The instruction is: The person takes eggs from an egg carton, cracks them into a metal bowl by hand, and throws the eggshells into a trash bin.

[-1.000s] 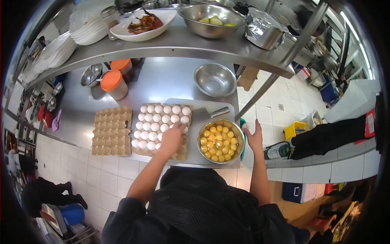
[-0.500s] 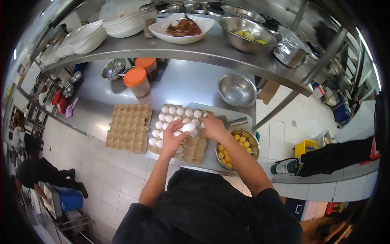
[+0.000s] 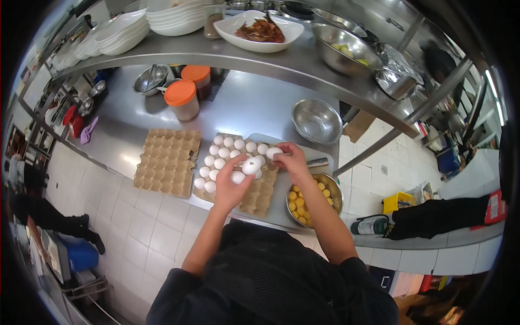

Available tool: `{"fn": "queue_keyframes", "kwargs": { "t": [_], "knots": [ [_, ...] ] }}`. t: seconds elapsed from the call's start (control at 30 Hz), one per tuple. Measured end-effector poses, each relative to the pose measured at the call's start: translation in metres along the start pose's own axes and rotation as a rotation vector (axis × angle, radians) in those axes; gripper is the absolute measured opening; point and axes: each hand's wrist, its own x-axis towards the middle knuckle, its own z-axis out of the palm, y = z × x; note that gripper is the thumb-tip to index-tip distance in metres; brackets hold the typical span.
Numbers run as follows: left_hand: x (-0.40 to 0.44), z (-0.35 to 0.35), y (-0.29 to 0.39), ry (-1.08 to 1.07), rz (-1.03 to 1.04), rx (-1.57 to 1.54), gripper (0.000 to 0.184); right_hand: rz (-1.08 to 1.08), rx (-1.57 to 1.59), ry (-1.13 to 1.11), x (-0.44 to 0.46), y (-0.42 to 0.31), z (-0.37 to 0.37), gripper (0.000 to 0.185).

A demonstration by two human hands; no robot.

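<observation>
My left hand point(image 3: 233, 184) is closed around a white egg point(image 3: 251, 166) with a small dark mark on top, over a cardboard egg tray point(image 3: 259, 197). Another egg point(image 3: 237, 177) shows at its palm; I cannot tell whether it is held too. My right hand point(image 3: 293, 163) grips an egg point(image 3: 274, 154) in its fingertips, a short way right of the left hand's egg. Several white eggs point(image 3: 209, 187) fill the tray's left and back cups, while its front right cups are bare. Beside my right forearm, a steel bowl point(image 3: 340, 189) contains several yolks point(image 3: 299, 202).
An empty egg tray point(image 3: 165, 162) lies to the left. A knife point(image 3: 317, 162) rests on the cutting board point(image 3: 279, 208). Behind are a steel colander point(image 3: 317, 120) and orange-lidded tubs point(image 3: 181, 100). A loaded shelf point(image 3: 238, 60) overhangs the counter. At far left, a person point(image 3: 51, 214) bends over.
My right hand has lifted slightly and its egg now shows clearly. A dark mark is now visible on the left hand's egg. The whole view has shifted a little.
</observation>
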Motion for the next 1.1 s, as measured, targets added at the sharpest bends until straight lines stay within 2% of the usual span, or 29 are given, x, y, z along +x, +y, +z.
{"fn": "queue_keyframes", "kwargs": {
  "t": [0.03,0.07,0.13,0.17,0.2,0.3,0.5,0.6,0.67,0.77,0.87,0.93,0.97,1.03,1.1],
  "knots": [
    [0.0,0.004,0.0,0.0,-0.058,-0.064,0.053,0.121,0.322,-0.051,-0.002,-0.004,-0.006,0.025],
    [0.0,0.008,-0.001,-0.021,-0.052,-0.069,0.053,0.113,0.33,-0.033,-0.003,-0.003,-0.011,0.025],
    [0.003,0.013,-0.004,0.004,-0.296,-0.392,0.054,0.168,0.74,-0.14,-0.005,0.001,-0.016,0.024],
    [0.005,0.015,-0.001,-0.005,-0.337,-0.456,0.052,0.171,0.845,-0.158,-0.007,0.0,-0.017,0.02],
    [0.007,0.017,0.0,-0.029,-0.337,-0.455,0.052,0.158,0.857,-0.141,-0.007,0.002,-0.018,0.02],
    [0.01,0.021,0.0,-0.029,-0.463,-0.712,0.053,0.179,0.923,-0.123,-0.005,0.014,-0.017,0.023],
    [0.008,0.015,-0.005,0.002,-0.514,-0.766,0.053,0.248,0.987,-0.03,-0.014,0.011,-0.012,0.025],
    [0.003,0.005,-0.015,0.031,-0.487,-0.806,0.052,0.213,1.014,-0.04,-0.036,-0.005,-0.044,0.025],
    [0.0,-0.002,-0.019,0.064,-0.487,-0.765,0.05,-0.06,1.102,0.058,-0.06,-0.014,-0.082,0.033],
    [-0.006,-0.012,-0.029,0.091,-0.427,-0.746,0.052,-0.238,1.026,0.193,-0.108,-0.018,-0.171,0.04],
    [-0.012,-0.01,-0.033,0.083,-0.452,-0.752,0.05,-0.364,0.976,0.403,-0.127,0.042,-0.268,0.039],
    [-0.012,-0.002,-0.038,0.037,-0.494,-0.748,0.05,-0.097,0.686,0.721,-0.13,0.099,-0.323,0.041],
    [-0.01,0.005,-0.038,0.03,-0.518,-0.734,0.05,-0.104,0.697,0.754,-0.138,0.099,-0.326,0.041],
    [-0.005,0.018,-0.029,-0.071,-0.515,-0.723,0.05,0.289,-0.054,1.073,-0.149,0.102,-0.316,0.046],
    [0.003,0.031,-0.015,-0.152,-0.485,-0.699,0.051,0.262,0.114,1.081,-0.158,0.098,-0.323,0.047]
  ]
}}
